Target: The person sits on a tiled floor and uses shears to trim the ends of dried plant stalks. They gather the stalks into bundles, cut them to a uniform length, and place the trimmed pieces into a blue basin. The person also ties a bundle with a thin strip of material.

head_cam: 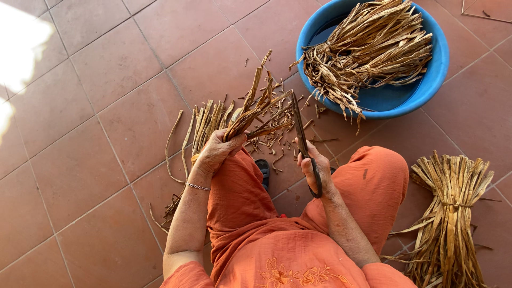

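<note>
Orange cloth, soft and creased, drapes over my knees [368,181] down here. Left hand [216,152] is clenched tight round a bunch of dry strips [256,109], flat, papery, tan, fanning upward. Right hand [314,170] is closed through the loops of dark metal scissors [304,141], blades up beside the strips. Cut scraps [277,144] litter the terracotta tile floor [96,133]. Ahead, a glossy blue basin [394,98] holds more; a tied bundle [450,213] lies right.
</note>
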